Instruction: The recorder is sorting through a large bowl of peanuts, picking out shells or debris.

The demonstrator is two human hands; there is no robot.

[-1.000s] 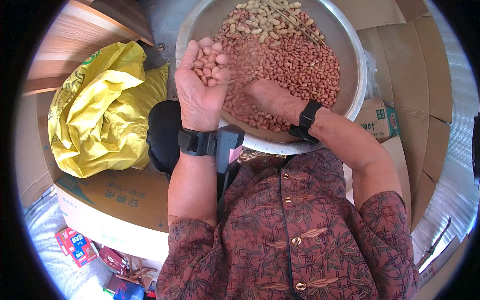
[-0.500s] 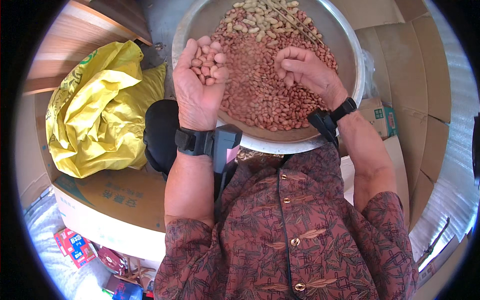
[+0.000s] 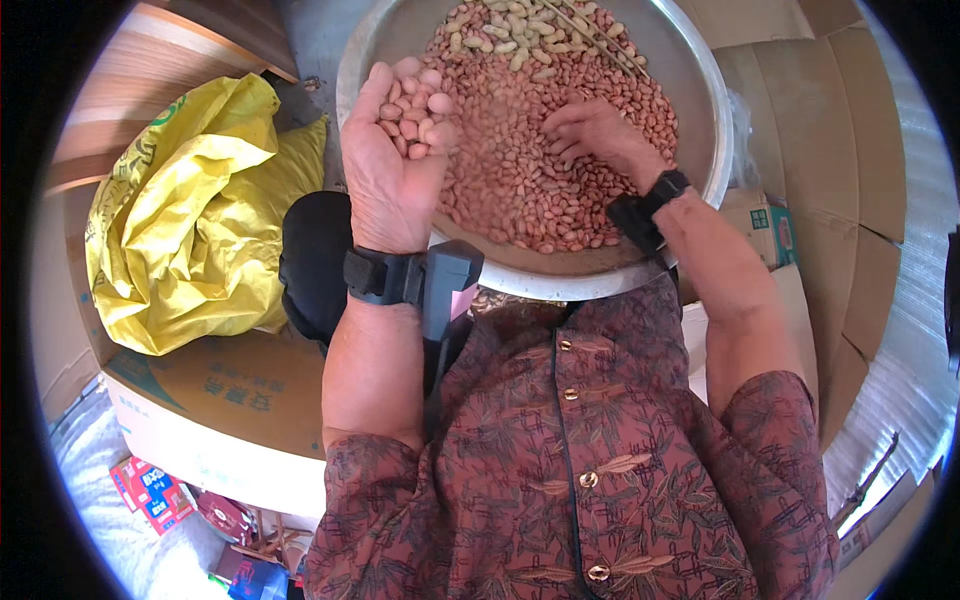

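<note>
Beside cardboard point(image 3: 800, 130), held in the cupped, upturned left grip point(image 3: 390, 165): shelled peanuts point(image 3: 408, 115), likely light, firm and quick to roll, best scooped from beneath; below the half-curled right grip point(image 3: 605, 142), hold unclear, plenty more in a metal basin point(image 3: 703, 120).

Dark print and a green mark are showing on the yellow bag point(image 3: 190, 240), characters are crossing the left carton point(image 3: 225, 400), green labels are marking the right box point(image 3: 748, 228), and lettering is covering the red-blue packs point(image 3: 152, 492).
</note>
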